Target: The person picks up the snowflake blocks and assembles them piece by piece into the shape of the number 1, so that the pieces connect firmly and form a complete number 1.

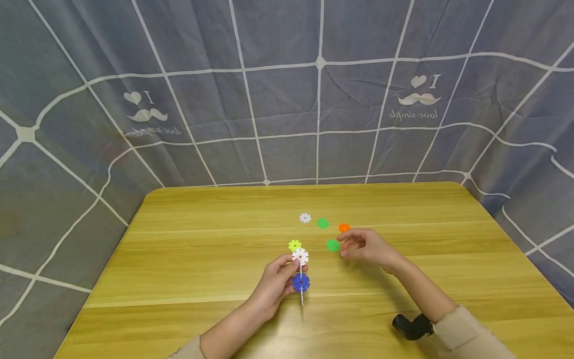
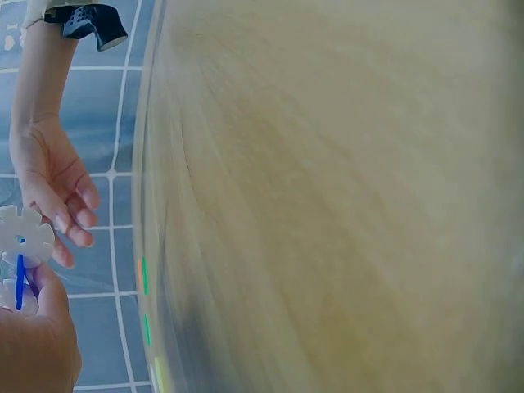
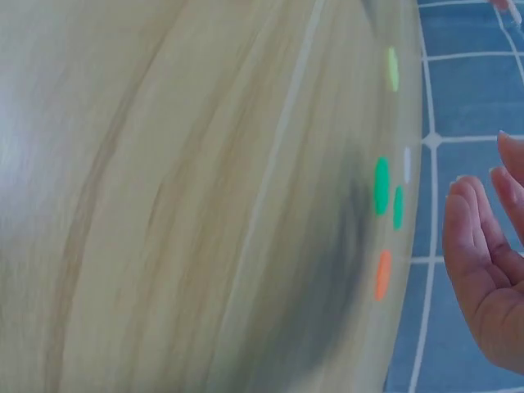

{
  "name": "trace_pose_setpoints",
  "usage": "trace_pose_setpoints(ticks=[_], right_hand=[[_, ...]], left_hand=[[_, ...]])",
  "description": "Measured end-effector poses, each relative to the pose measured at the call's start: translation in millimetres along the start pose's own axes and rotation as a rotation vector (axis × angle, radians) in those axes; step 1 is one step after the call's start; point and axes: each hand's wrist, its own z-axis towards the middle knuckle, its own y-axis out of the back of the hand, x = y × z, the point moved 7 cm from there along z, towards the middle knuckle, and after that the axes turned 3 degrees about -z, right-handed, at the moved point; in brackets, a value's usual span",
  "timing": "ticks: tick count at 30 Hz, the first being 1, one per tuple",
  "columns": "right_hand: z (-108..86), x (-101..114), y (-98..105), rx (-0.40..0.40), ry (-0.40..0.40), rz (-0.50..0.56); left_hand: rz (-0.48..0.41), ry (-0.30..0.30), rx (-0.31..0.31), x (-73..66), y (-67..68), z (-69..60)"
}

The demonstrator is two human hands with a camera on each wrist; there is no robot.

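My left hand (image 1: pixel 274 281) pinches a small build of slotted plastic discs between thumb and fingers. At its top a white disc (image 1: pixel 300 256) faces me; below is a blue disc (image 1: pixel 301 283), with white disc parts edge-on between and beneath them. In the left wrist view, the blue disc (image 2: pixel 20 282) appears edge-on against the white disc (image 2: pixel 34 235). Just right of a loose green disc (image 1: pixel 333 245), my right hand (image 1: pixel 368 245) hovers above the table. Its fingers are loosely bent and hold nothing, as the right wrist view shows (image 3: pixel 487 274).
On the wooden table (image 1: pixel 215 249) lie a yellow disc (image 1: pixel 294 245) behind the held build, a clear-white disc (image 1: pixel 305 218), a second green disc (image 1: pixel 323 223) and an orange disc (image 1: pixel 344 227). A black device (image 1: pixel 411 327) sits at the right wrist. A grey curtain (image 1: pixel 278 99) surrounds the table.
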Motion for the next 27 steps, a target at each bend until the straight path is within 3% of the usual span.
trace_pose_setpoints(ticks=[7,19,27], right_hand=[[8.1,-19.0,6.9,-0.041,-0.068,0.012],[29.5,-39.0,4.7,-0.134,-0.142,-0.089],[40.8,-38.3,-3.3,-0.223,-0.143,-0.263]], left_hand=[[-0.009,-0.001,0.001,0.4,-1.1,1.1],[0.002,0.008,-0.003,2.4,-3.4,2.4],[0.008,0.004,0.004,2.1,-5.4,2.2]])
